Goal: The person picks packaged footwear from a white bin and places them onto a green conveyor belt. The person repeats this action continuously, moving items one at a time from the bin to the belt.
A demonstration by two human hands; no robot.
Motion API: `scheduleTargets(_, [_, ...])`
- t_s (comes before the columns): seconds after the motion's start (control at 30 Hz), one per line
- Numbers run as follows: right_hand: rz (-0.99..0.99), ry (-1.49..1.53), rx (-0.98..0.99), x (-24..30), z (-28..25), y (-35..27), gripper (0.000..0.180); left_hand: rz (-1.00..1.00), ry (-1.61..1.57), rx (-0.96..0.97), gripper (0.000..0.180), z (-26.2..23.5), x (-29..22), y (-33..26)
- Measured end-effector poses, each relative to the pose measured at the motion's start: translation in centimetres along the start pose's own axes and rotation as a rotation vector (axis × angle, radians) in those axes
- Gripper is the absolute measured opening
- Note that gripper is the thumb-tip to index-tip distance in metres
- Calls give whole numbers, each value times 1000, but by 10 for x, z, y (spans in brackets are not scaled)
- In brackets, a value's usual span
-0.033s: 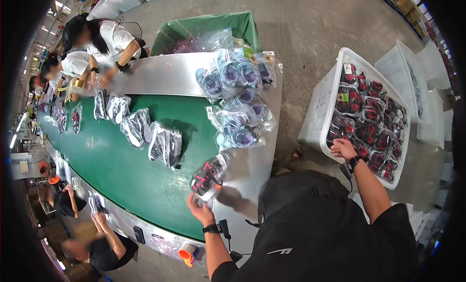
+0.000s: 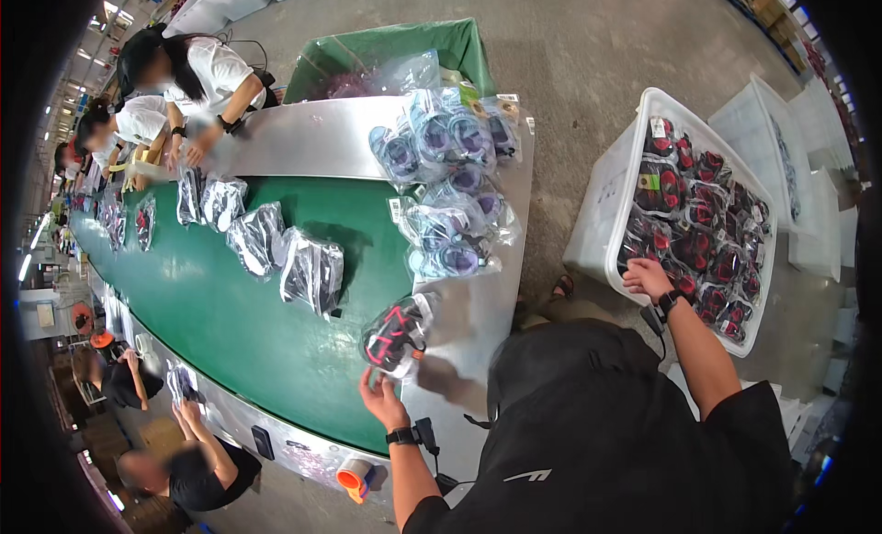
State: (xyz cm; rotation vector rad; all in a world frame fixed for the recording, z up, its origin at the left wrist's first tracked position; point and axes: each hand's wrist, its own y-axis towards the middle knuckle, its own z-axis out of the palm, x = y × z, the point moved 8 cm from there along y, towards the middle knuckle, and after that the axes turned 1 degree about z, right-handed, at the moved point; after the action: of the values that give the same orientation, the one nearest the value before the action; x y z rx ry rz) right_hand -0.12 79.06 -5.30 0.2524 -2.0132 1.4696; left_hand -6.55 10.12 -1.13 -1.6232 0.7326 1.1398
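My left hand (image 2: 384, 401) grips the near end of a clear bag with black and red sandals (image 2: 397, 337), held tilted where the green belt meets the metal tabletop. My right hand (image 2: 648, 279) is at the near left rim of a white bin (image 2: 599, 213), its fingers curled beside bagged black and red sandals (image 2: 648, 236). What those fingers hold, if anything, is hidden. Bagged light-blue and purple sandals (image 2: 455, 139) lie heaped on the metal top beyond my left hand.
Several bagged dark shoes (image 2: 312, 269) lie along the green conveyor belt (image 2: 248, 337). A green-lined container (image 2: 473, 61) stands behind the metal top (image 2: 312, 130). Co-workers handle goods on both sides of the belt. An orange tape roll (image 2: 351, 479) sits at the near edge.
The bagged sandals in my left hand have turned slightly, and that hand has shifted a little to the right. My right hand has barely moved.
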Motion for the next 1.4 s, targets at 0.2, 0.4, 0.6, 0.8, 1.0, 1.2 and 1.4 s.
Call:
scheduleTargets(0.2, [-1, -58, 84, 15, 31, 17, 32, -299, -224, -35, 75, 26, 44, -39])
scheduleTargets(0.4, [-44, -71, 119, 22, 45, 21, 39, -122, -235, -138, 89, 57, 36, 4])
scheduleTargets(0.6, [-28, -58, 104, 6, 34, 19, 34, -313, -222, -258, 98, 46, 56, 51])
scheduleTargets(0.8, [-23, -10, 54, -12, 9, 9, 31, -554, -560, 91, 41, 73, 54, 55])
scheduleTargets(1.0, [-118, 95, 137, 17, 22, -2, 24, -616, -427, 270, 49, 108, -1, -8])
scheduleTargets(1.2, [-278, 85, 687, 70, 103, -41, 30, -661, -228, 546, 53, 214, -67, -66])
scheduleTargets(1.4, [-395, -114, 622, 87, 116, -78, 78, -432, -13, 781, 42, 354, -90, -104])
